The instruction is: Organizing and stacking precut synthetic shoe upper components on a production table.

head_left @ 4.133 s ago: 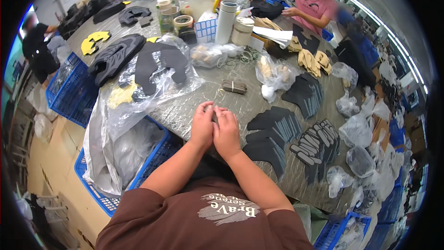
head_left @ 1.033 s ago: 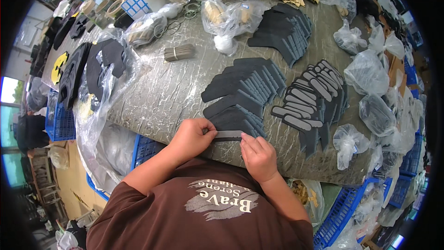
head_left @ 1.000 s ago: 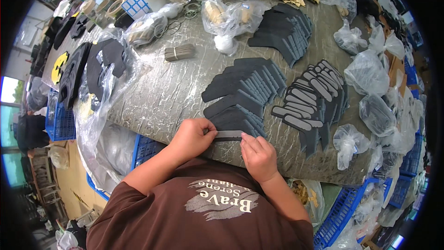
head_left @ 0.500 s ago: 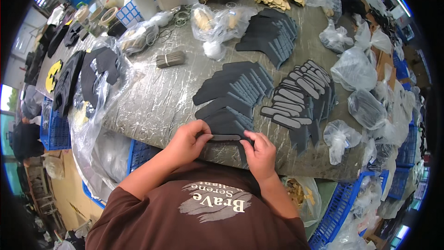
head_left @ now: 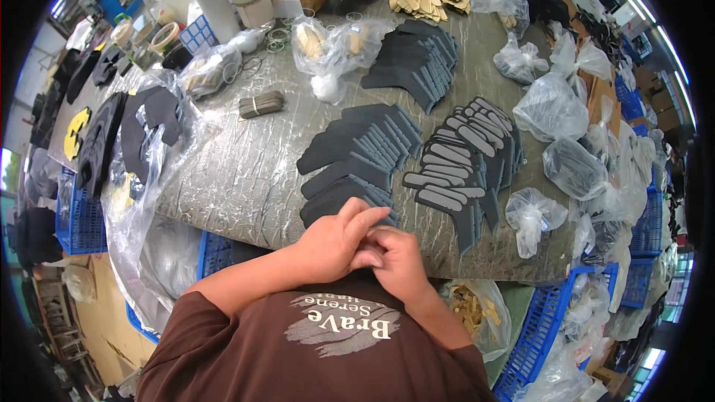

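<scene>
My left hand (head_left: 335,242) and my right hand (head_left: 395,262) are pressed together at the near edge of the table (head_left: 223,179), just in front of my chest. The left fingers lie over the curled right fingers, and anything between them is hidden. Right beyond the hands lies a fanned row of dark grey flat cut pieces (head_left: 350,156). To its right sits a second fan of dark pieces with light grey strips (head_left: 462,164) on them.
Another stack of dark pieces (head_left: 413,59) lies farther back, and a small banded bundle (head_left: 261,104) lies at centre left. Clear bags (head_left: 551,108) crowd the right side. Jars and tape rolls (head_left: 223,0) stand at the back. Blue crates (head_left: 74,216) sit on the floor to the left.
My hands were apart with a thin grey strip stretched between them; now they have closed together and the strip is out of sight. My view has tilted slightly.
</scene>
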